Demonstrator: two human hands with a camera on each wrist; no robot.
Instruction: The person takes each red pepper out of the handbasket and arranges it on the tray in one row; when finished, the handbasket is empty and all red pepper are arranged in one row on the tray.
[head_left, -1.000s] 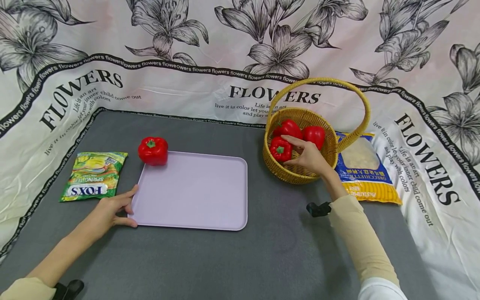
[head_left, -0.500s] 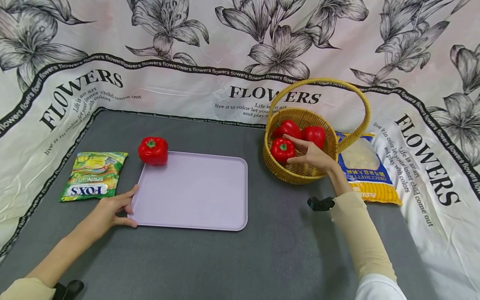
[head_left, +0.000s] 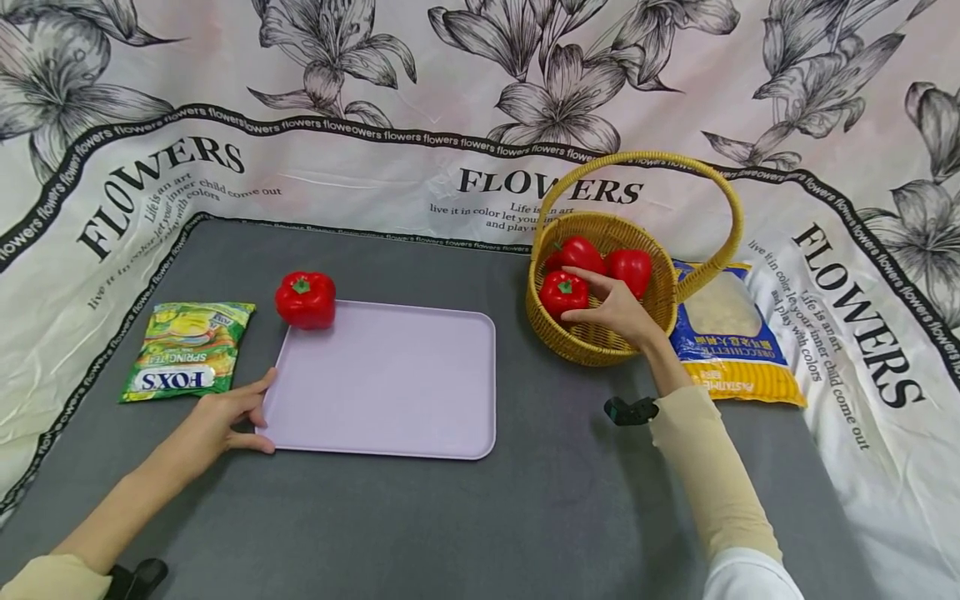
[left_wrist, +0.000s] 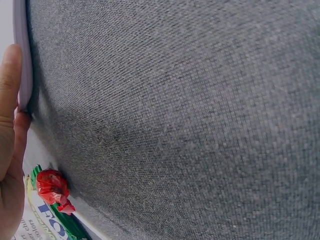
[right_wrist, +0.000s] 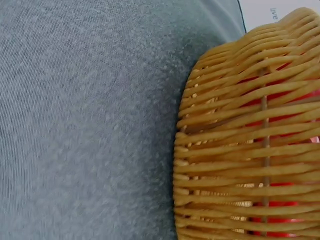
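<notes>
My left hand (head_left: pixel 225 417) holds the lavender tray (head_left: pixel 382 379) by its near left corner, thumb at the corner and fingers along the left edge. In the left wrist view, fingers (left_wrist: pixel 10 80) lie against the tray's rim (left_wrist: pixel 23 60). At the far left corner of the tray sits a red bell pepper (head_left: pixel 305 300). My right hand (head_left: pixel 618 312) reaches into the yellow wicker basket (head_left: pixel 543 329), thumb and fingers around a red bell pepper (head_left: pixel 564 292). Two more red vegetables (head_left: pixel 576 252) lie behind it. The right wrist view shows the basket's woven side (right_wrist: pixel 250 150); the hand is hidden there.
Left of the tray lies a green and yellow FOXS packet (head_left: pixel 191 350). A blue and yellow pasta bag (head_left: pixel 731 342) lies beside the basket on the right, partly behind its tall handle (head_left: pixel 731 221). Grey cloth (head_left: pixel 420 525) covers the table, bordered by a flower-printed sheet.
My right hand stays in the basket; hand and pepper moved slightly right, then back left. The left hand and tray have stayed in place.
</notes>
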